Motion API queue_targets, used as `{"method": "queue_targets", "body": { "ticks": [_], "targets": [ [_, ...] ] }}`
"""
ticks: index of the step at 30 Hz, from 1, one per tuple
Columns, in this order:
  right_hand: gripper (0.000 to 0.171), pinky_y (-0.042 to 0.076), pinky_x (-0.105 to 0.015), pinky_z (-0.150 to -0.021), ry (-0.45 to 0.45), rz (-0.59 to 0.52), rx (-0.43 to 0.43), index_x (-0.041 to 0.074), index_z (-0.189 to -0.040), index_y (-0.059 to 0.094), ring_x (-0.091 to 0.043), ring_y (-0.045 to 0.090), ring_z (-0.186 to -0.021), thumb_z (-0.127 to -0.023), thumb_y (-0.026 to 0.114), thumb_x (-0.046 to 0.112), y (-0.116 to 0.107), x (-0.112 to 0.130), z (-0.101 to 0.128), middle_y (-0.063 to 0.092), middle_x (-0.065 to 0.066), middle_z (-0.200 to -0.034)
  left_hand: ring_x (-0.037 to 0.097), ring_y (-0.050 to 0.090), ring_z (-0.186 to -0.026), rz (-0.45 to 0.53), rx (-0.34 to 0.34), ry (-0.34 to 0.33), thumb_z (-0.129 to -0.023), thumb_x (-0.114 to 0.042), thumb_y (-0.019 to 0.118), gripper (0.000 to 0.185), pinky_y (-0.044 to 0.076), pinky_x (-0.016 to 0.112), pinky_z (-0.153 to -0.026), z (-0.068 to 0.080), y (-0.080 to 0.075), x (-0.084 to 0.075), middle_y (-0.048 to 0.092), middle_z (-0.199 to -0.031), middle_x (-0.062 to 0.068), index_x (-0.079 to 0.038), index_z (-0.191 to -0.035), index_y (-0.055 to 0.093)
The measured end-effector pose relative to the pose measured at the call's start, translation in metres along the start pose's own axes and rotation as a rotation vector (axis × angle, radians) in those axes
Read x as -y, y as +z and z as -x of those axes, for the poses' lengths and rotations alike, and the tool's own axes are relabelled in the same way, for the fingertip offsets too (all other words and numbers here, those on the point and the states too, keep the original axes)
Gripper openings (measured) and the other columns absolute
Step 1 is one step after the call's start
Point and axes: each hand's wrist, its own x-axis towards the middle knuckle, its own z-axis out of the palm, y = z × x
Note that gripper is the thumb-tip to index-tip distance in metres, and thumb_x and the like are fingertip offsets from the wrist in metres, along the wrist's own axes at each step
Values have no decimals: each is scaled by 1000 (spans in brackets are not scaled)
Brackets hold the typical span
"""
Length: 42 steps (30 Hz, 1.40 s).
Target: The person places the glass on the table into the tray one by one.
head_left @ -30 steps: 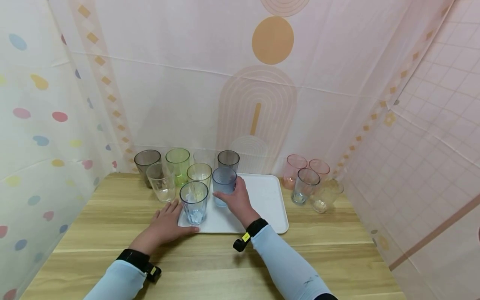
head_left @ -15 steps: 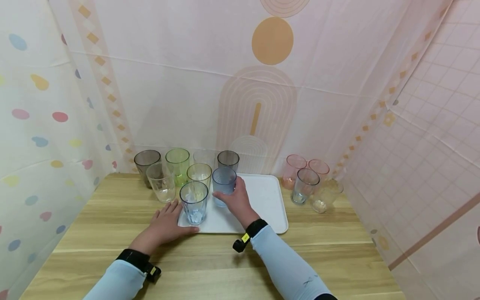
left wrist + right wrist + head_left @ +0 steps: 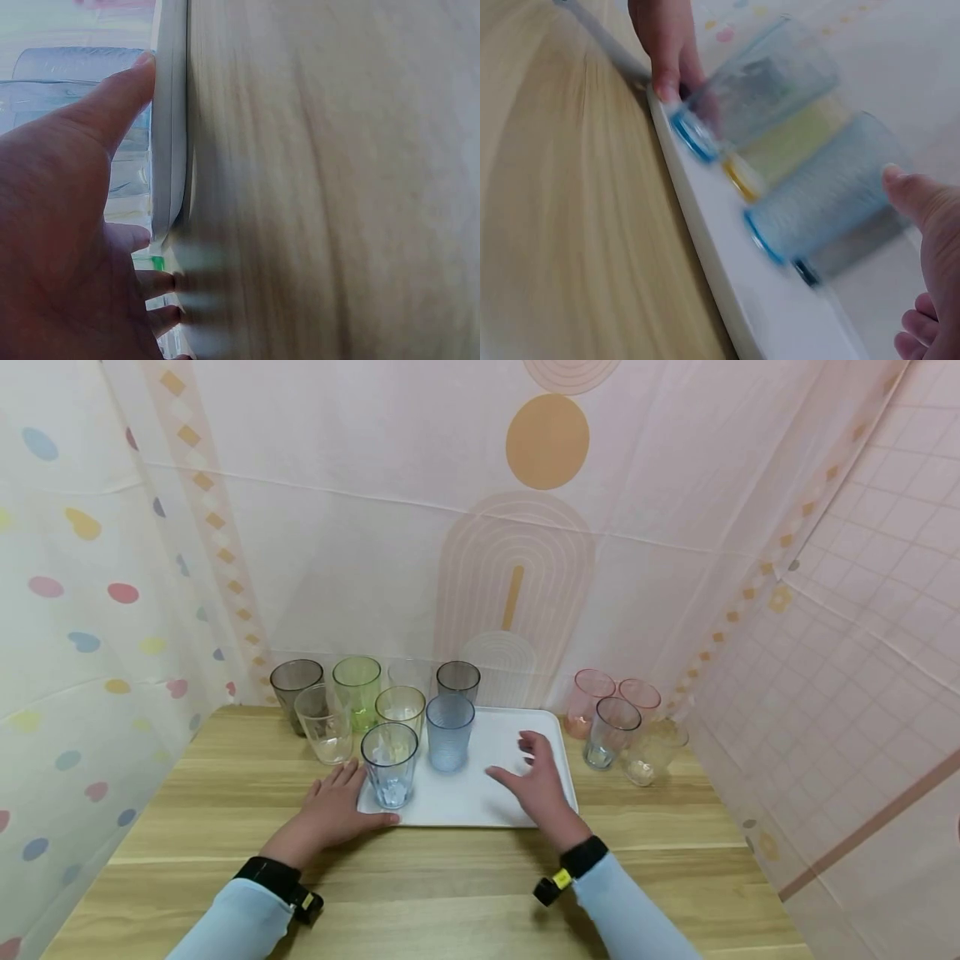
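Note:
A white tray (image 3: 540, 810) lies on the wooden table. On its left part stand a clear blue cup (image 3: 388, 766), a frosted blue cup (image 3: 449, 732), a yellow cup (image 3: 400, 707) and a dark cup (image 3: 457, 679). My left hand (image 3: 335, 810) rests flat on the table at the tray's front left corner, thumb (image 3: 112, 105) along the tray's edge (image 3: 169, 135). My right hand (image 3: 536, 781) hovers open over the tray's right part, apart from the frosted blue cup (image 3: 832, 195). It holds nothing.
Left of the tray stand a grey cup (image 3: 294, 689), a clear cup (image 3: 324, 724) and a green cup (image 3: 356, 689). Right of the tray are two pink cups (image 3: 592, 697), a grey-blue cup (image 3: 609, 731) and a clear cup (image 3: 651, 752). Curtains close in the back and sides.
My right hand has let go of the frosted blue cup and moved right and toward me. The cup stays standing on the tray. The left hand has not moved.

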Motion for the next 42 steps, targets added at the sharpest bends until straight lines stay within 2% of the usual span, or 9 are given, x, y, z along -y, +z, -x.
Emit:
{"method": "queue_targets", "body": {
  "ticks": [4,8,11,14,17,20,23,30,42],
  "targets": [
    [65,48,-61,-114,-27,11,-149,-5,-141,55,-49,57,-130,-91,94,12,-53,-10,20,60,-29,-137,63,21,-160,6,6,-1,-85,-83,77,131,16,84,-124,-1,1,0,25,-173,40,10,-166,35],
    [54,48,-47,-106,-22,9,-358,-7,-131,58,-39,59,-120,-92,92,8,-108,-21,35,62,-28,-128,64,21,-159,7,8,-2,-85,-83,77,130,17,84,-124,-2,1,0,24,-173,40,10,-167,34],
    [54,46,-34,-98,-14,41,-511,-7,-133,55,-32,57,-114,-96,89,12,-145,-31,40,61,-22,-123,65,22,-158,9,5,-4,-85,-81,78,130,18,84,-123,-2,-1,-1,25,-172,41,10,-166,35],
    [65,44,-30,-92,25,98,-604,-5,-139,47,-30,53,-114,-98,89,22,-172,-40,39,53,-16,-125,65,21,-158,12,7,-9,-85,-81,78,130,17,84,-123,-1,-2,-1,25,-172,41,11,-166,34],
    [83,43,-38,-103,82,109,-584,-2,-152,36,-33,48,-127,-98,88,31,-190,-50,31,44,-17,-139,65,21,-158,9,11,-11,-85,-82,77,131,16,84,-123,-1,-2,-1,24,-173,41,11,-166,34],
    [99,37,-52,-121,127,73,-486,1,-165,21,-38,37,-147,-98,88,31,-202,-58,21,34,-22,-158,65,21,-159,9,17,-11,-86,-82,77,131,16,84,-124,-1,-2,-1,23,-173,41,11,-167,33],
    [106,28,-56,-130,139,42,-407,2,-170,13,-39,28,-157,-99,87,27,-205,-65,10,28,-25,-167,65,20,-159,11,22,-10,-86,-82,77,131,15,84,-124,-1,-3,-2,23,-173,41,11,-167,33],
    [103,30,-56,-130,146,39,-388,6,-170,14,-37,36,-148,-100,87,28,-198,-74,-4,35,-22,-160,64,20,-159,14,23,-8,-86,-82,77,131,14,85,-123,-2,-2,0,22,-173,41,11,-167,33],
    [89,35,-57,-123,138,31,-426,4,-166,24,-37,42,-149,-102,83,22,-194,-71,1,40,-20,-153,64,20,-159,21,12,-5,-85,-82,77,132,13,85,-123,-1,-1,1,23,-173,41,11,-166,33]
  ]
}}
